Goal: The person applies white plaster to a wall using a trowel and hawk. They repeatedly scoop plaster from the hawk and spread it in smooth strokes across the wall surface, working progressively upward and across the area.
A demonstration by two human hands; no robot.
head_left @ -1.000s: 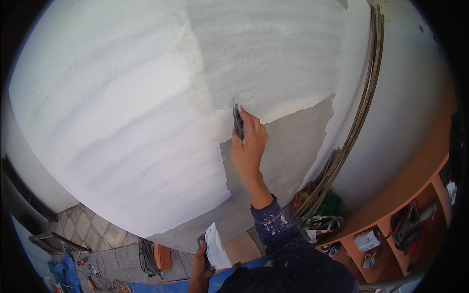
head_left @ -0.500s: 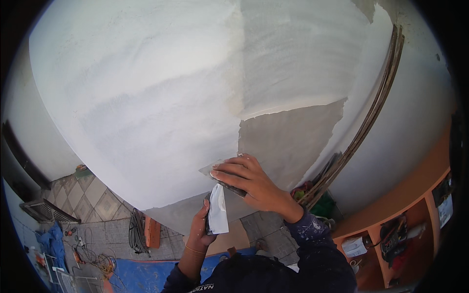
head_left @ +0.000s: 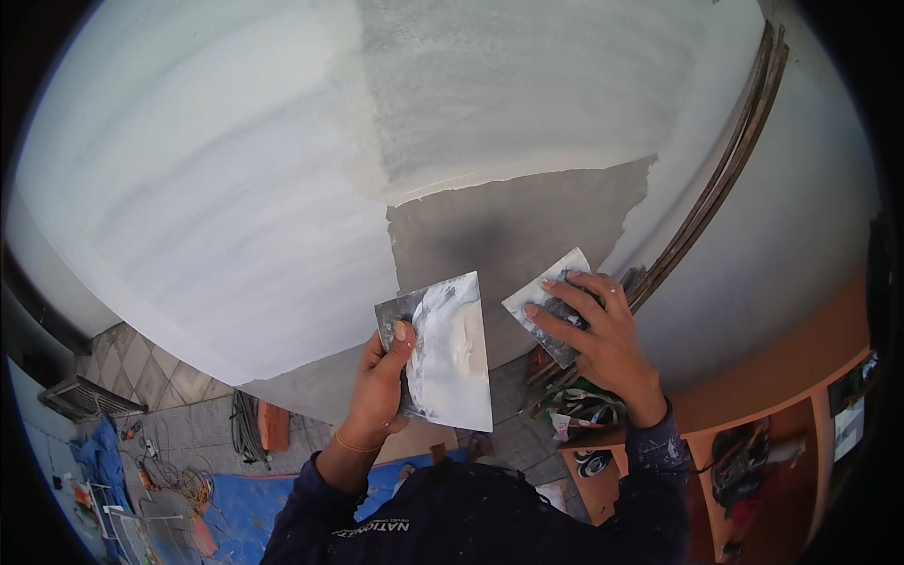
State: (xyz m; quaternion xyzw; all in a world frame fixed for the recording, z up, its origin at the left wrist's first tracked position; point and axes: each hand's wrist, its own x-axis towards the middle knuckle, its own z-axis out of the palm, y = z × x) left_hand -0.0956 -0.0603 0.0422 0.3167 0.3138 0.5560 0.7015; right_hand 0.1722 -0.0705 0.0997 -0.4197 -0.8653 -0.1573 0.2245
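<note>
My left hand (head_left: 377, 391) is closed on a wide putty knife (head_left: 454, 377), thumb lying over its face, with white putty smeared across the flat blade. To the right, my right hand (head_left: 610, 344) grips a smaller putty scraper (head_left: 539, 290), its fingers spread over the back and white residue along its edge. Both tools are apart from each other. Behind them stands the wall (head_left: 254, 245), coated white on the left, with a bare grey patch (head_left: 508, 221) bounded by a ragged putty edge.
Long wooden strips (head_left: 720, 188) lean at the right beside an orange shelf unit (head_left: 800, 348) holding tools. On the floor lie a blue sheet (head_left: 254, 508), a coiled hose (head_left: 248, 428), an orange block (head_left: 274, 427) and tangled cords (head_left: 193, 499) at the left.
My right hand has moved right, away from the white-coated wall, with its scraper. My left hand has turned the wide putty knife so its putty-covered face shows. The view has shifted slightly right.
</note>
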